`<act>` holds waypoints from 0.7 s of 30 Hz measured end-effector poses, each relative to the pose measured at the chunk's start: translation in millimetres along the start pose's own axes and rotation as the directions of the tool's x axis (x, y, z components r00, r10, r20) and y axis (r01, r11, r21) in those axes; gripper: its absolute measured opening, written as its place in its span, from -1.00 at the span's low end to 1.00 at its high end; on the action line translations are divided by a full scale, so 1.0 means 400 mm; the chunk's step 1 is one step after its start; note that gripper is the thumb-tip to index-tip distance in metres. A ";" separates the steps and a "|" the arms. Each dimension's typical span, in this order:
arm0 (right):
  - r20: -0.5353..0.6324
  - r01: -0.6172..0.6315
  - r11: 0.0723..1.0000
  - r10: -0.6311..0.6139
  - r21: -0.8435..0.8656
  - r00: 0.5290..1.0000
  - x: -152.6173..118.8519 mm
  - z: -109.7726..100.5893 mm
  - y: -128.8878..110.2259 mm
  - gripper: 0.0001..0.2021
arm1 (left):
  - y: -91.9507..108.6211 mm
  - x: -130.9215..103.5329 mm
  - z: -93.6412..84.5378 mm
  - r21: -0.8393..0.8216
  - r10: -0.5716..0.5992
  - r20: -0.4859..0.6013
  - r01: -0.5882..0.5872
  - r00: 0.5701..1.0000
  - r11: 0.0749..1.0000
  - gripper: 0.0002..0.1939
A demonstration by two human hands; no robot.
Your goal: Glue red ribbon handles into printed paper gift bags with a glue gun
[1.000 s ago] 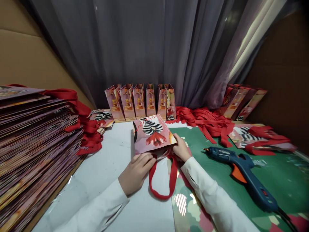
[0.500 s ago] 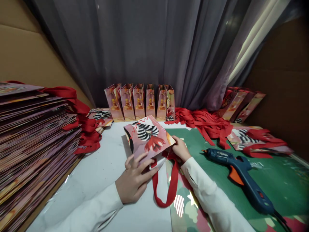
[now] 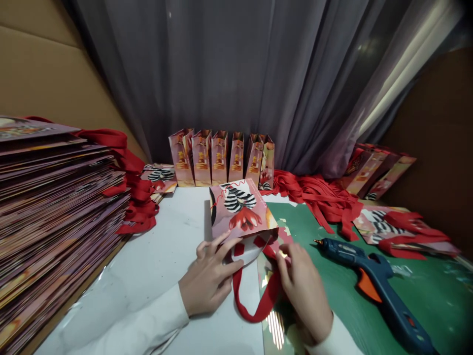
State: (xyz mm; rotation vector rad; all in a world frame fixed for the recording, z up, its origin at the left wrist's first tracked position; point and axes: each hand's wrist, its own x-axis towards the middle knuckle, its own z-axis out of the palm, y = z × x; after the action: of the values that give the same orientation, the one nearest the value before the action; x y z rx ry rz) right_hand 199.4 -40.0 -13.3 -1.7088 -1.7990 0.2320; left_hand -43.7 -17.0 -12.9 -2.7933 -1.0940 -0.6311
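Observation:
A pink paper bag (image 3: 242,209) printed with a zebra-striped bow and a red flower lies on the table, its open mouth toward me. Two red patches show on its white inside, and a red ribbon handle (image 3: 254,315) loops out below. My left hand (image 3: 210,276) rests at the bag's lower left edge, fingers spread over the opening. To the right of the mouth is my right hand (image 3: 303,286), thumb and index finger close together beside the red ribbon; whether they pinch it is unclear.
Several upright bags (image 3: 219,160) line the back by the curtain. A tall stack of flat bags (image 3: 55,227) fills the left. Red ribbons (image 3: 325,197) lie behind the green mat (image 3: 343,286), which holds a blue glue gun (image 3: 384,281). More bags (image 3: 365,167) stand at back right.
My right hand has let go of the bag's right corner and moved down and right. The bag is turned, its mouth now more visible. The camera view has shifted slightly.

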 end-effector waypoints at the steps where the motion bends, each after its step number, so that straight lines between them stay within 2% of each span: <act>1: 0.045 0.078 0.997 -0.078 -0.001 0.996 -0.017 0.003 -0.001 -0.71 | -0.002 0.002 0.001 -0.001 0.001 0.001 -0.001 1.000 1.000 -0.51; 4: 0.191 0.223 0.975 -0.218 -0.002 0.957 -0.044 0.021 0.005 -0.55 | -0.005 0.005 0.005 -0.010 -0.005 -0.002 0.005 1.000 1.000 -0.51; 7: 0.260 0.232 0.972 -0.215 -0.038 0.941 -0.052 0.041 0.007 -0.53 | 0.001 0.008 0.008 -0.012 -0.018 -0.015 0.018 1.000 1.000 -0.53; 11: 0.252 0.233 0.969 -0.206 -0.085 0.946 -0.052 0.052 -0.003 -0.55 | 0.016 0.016 0.002 -0.005 -0.062 -0.008 0.062 0.998 0.998 -0.56; 16: 0.285 0.235 0.969 -0.205 -0.077 0.936 -0.053 0.037 -0.016 -0.53 | 0.027 0.025 -0.003 -0.016 -0.102 0.028 0.102 0.994 0.995 -0.56; 21: 0.255 0.273 0.961 -0.255 -0.039 0.933 -0.074 0.022 -0.073 -0.56 | 0.019 0.023 -0.001 -0.035 -0.078 0.047 0.080 0.996 0.996 -0.52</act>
State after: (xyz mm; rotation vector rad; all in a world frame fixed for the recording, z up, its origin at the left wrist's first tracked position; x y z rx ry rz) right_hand 168.7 -69.4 -13.8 -1.5166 -2.2246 0.2766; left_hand -32.8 -16.9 -8.3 -2.8207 -1.2195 -0.6041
